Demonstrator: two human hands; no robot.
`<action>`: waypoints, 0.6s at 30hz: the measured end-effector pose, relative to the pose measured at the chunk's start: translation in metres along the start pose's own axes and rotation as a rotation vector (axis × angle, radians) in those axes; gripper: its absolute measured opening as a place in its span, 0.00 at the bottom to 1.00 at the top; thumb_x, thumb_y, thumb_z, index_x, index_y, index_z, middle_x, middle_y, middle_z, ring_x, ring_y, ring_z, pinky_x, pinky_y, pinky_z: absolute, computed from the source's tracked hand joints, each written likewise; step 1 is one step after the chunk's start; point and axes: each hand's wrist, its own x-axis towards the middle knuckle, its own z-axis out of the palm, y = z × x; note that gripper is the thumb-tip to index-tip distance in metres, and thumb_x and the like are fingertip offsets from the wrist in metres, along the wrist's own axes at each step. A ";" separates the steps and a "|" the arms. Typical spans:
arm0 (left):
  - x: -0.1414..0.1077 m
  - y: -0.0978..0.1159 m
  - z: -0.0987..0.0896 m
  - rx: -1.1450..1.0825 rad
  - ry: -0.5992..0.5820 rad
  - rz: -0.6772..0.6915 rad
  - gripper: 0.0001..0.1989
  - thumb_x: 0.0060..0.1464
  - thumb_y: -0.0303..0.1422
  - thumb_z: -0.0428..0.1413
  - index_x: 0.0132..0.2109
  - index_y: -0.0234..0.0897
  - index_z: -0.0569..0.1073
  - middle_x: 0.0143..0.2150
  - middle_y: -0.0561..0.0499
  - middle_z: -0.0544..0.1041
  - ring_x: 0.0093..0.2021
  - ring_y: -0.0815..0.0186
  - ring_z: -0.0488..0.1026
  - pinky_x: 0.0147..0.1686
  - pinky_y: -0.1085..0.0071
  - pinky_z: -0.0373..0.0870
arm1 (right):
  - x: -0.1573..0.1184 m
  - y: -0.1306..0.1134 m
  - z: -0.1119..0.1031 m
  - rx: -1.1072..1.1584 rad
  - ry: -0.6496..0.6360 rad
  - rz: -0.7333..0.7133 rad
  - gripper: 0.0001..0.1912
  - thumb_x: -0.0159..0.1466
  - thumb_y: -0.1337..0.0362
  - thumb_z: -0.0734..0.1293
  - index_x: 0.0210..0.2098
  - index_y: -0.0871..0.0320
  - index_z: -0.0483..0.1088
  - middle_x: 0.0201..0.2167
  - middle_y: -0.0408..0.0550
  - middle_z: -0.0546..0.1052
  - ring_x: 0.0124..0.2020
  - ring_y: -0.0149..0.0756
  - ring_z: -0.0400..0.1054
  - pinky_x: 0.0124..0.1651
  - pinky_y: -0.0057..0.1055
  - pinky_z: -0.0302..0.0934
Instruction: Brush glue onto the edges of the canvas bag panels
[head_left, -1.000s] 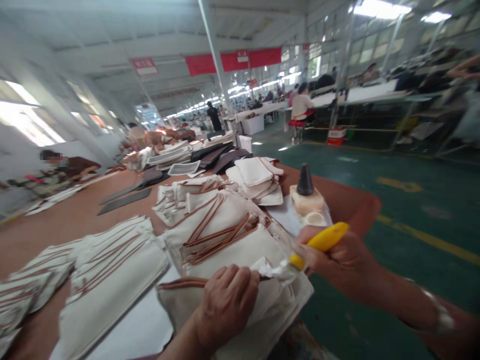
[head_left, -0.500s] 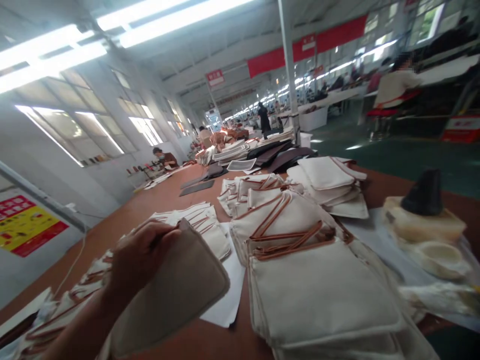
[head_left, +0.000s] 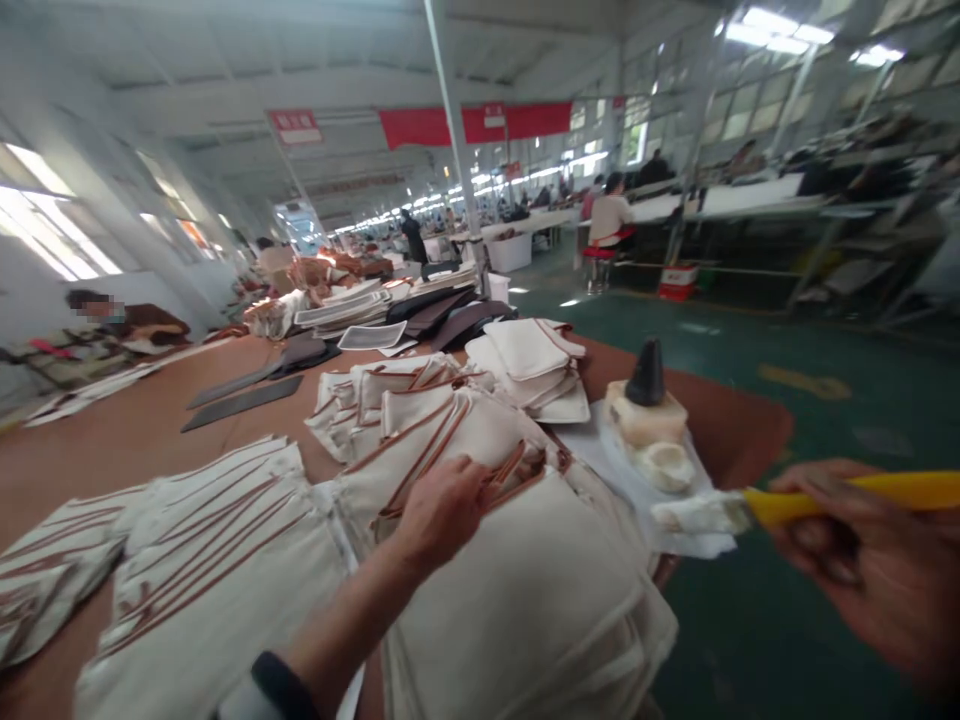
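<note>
My left hand [head_left: 450, 505] is closed at the brown-trimmed top edge of a cream fabric bag piece [head_left: 517, 590], which lies on a stack in front of me. Its fingertips are partly hidden behind the edge. At the far right, my right hand [head_left: 870, 565] grips a brush by its yellow handle [head_left: 795, 500]. The brush head is coated in white paste and hangs over white paper [head_left: 705, 545] at the table's edge. Just behind the brush sits a pale, paste-crusted container [head_left: 649, 420] with a black cone [head_left: 646, 372] on it.
Rows of brown-trimmed cream pieces [head_left: 217, 540] lie on the brown table [head_left: 345, 340] at left. More cream panels [head_left: 525, 360] are stacked behind the middle pile, with dark strips [head_left: 244, 400] and dark sheets farther back. A seated person [head_left: 611, 220] works across the green floor.
The view has swung right. My left hand has let go of the panel it held up and moved to the middle stack. My right hand has come into view with the brush.
</note>
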 end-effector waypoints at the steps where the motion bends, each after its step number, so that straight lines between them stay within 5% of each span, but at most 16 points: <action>1: 0.009 0.027 0.012 -0.023 -0.086 -0.042 0.12 0.65 0.40 0.50 0.42 0.42 0.77 0.43 0.46 0.79 0.45 0.59 0.75 0.47 0.66 0.68 | -0.002 -0.005 0.000 -0.006 0.027 0.018 0.14 0.48 0.59 0.81 0.27 0.59 0.77 0.18 0.48 0.63 0.16 0.26 0.58 0.16 0.24 0.51; 4: 0.032 0.075 0.044 -0.045 -0.175 -0.192 0.12 0.63 0.38 0.52 0.47 0.39 0.77 0.50 0.41 0.78 0.52 0.52 0.73 0.51 0.60 0.66 | -0.005 -0.011 -0.005 -0.007 0.036 0.039 0.20 0.43 0.55 0.83 0.23 0.60 0.75 0.16 0.46 0.62 0.16 0.27 0.56 0.16 0.24 0.54; 8: 0.057 0.079 0.062 -0.088 -0.182 -0.326 0.16 0.61 0.40 0.53 0.47 0.34 0.78 0.48 0.35 0.79 0.51 0.47 0.75 0.50 0.56 0.66 | -0.004 -0.005 -0.025 0.017 -0.020 0.053 0.21 0.46 0.52 0.82 0.25 0.61 0.75 0.15 0.44 0.62 0.15 0.26 0.55 0.16 0.22 0.52; 13: 0.058 0.074 0.044 -0.314 -0.211 -0.265 0.13 0.58 0.39 0.54 0.41 0.37 0.80 0.35 0.49 0.80 0.37 0.61 0.76 0.36 0.71 0.66 | 0.012 0.008 -0.037 0.027 -0.111 -0.073 0.17 0.57 0.53 0.77 0.30 0.61 0.74 0.16 0.42 0.64 0.16 0.27 0.57 0.18 0.22 0.53; 18: 0.027 0.095 0.019 -0.566 -0.171 -0.213 0.14 0.54 0.41 0.57 0.38 0.34 0.79 0.32 0.53 0.77 0.32 0.66 0.72 0.32 0.74 0.65 | 0.022 0.018 -0.009 -0.058 -0.307 -0.212 0.17 0.66 0.52 0.70 0.32 0.61 0.71 0.15 0.40 0.64 0.15 0.27 0.57 0.20 0.23 0.52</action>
